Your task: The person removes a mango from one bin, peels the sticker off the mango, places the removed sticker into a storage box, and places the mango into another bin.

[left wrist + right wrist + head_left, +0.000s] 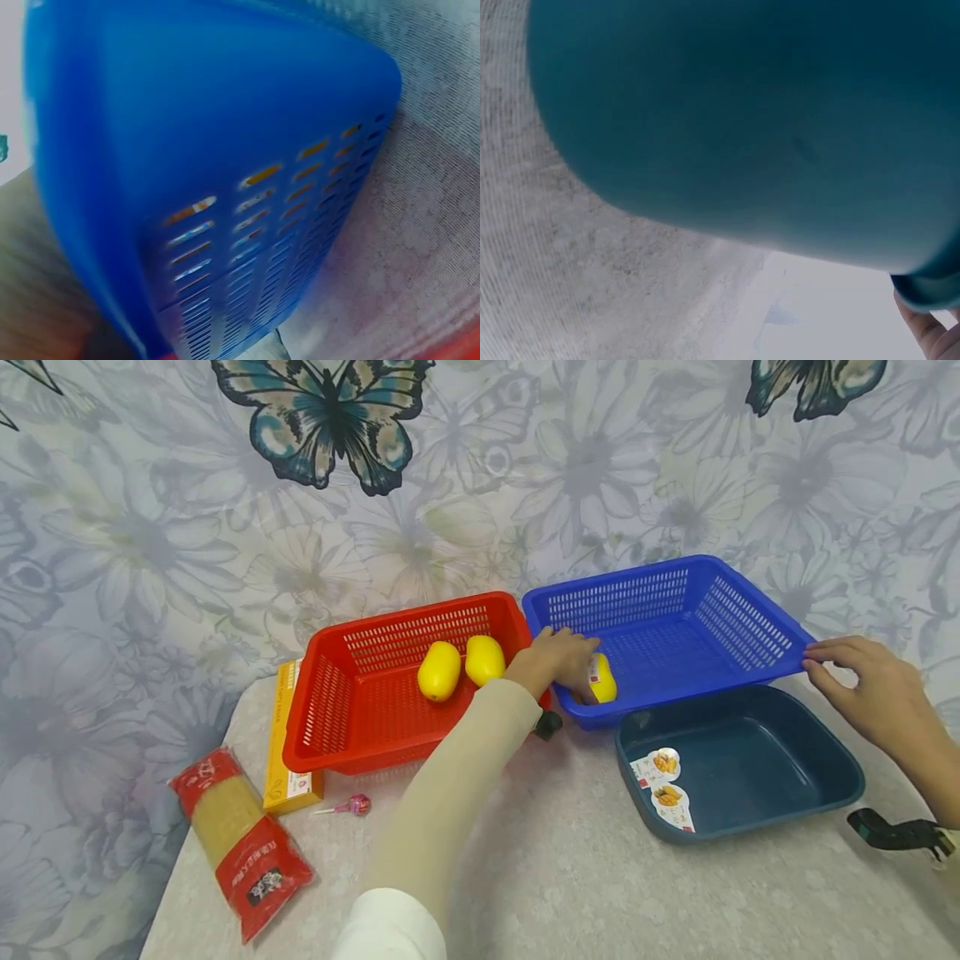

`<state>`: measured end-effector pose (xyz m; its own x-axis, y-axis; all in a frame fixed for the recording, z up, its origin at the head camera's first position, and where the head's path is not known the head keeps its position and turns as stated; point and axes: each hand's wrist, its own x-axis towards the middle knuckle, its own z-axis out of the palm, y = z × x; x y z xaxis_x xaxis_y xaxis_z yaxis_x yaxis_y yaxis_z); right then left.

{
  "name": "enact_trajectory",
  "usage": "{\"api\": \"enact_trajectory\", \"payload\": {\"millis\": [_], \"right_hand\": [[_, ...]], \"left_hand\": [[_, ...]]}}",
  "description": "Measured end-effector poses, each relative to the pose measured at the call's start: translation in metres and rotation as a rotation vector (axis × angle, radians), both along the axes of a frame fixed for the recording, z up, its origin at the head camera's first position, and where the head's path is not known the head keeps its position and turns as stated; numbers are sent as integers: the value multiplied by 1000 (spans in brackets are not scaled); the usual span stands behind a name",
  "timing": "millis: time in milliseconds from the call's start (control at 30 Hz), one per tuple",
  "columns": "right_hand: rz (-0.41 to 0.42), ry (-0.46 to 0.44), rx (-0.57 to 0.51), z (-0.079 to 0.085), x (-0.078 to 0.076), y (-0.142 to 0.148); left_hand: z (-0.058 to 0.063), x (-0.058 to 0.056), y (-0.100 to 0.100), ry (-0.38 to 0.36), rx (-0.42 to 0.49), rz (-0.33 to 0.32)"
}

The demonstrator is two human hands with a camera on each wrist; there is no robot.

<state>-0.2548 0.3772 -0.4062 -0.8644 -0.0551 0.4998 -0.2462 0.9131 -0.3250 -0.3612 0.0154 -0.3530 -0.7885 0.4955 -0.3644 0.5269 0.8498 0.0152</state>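
Note:
My left hand (566,658) reaches over the near left corner of the blue basket (697,685), its fingers around a yellow oval fruit like a mango (603,680) with a small label. The hand covers part of the fruit. In the left wrist view, the slotted wall of the blue basket (225,172) fills the middle. At the right end of that basket, my right hand (873,689) pinches the rim corner between thumb and fingers. Two more yellow fruits, mango-like (439,672) and unlabelled on the visible side, lie in the red basket (352,752).
A dark teal basin (750,768) with two stickers stands in front of the blue basket. Left of the red basket are a yellow box (281,735), a red-wrapped noodle packet (240,843) and a pink lollipop (359,804). A patterned wall (480,485) rises behind the table.

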Motion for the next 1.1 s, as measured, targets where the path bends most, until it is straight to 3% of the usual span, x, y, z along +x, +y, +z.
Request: {"api": "enact_trajectory", "payload": {"millis": [167,600,900,1100], "right_hand": [[13,38,-12,-1,1,0],[26,69,-39,-4,0,-2],[12,54,-42,-5,-2,-5],[1,72,-28,-6,1,-6]], "left_hand": [[-4,1,2,23,11,20],[-1,1,3,12,-58,-17],[-9,-3,-6,113,119,-9],[-2,2,-13,126,262,1]]}}
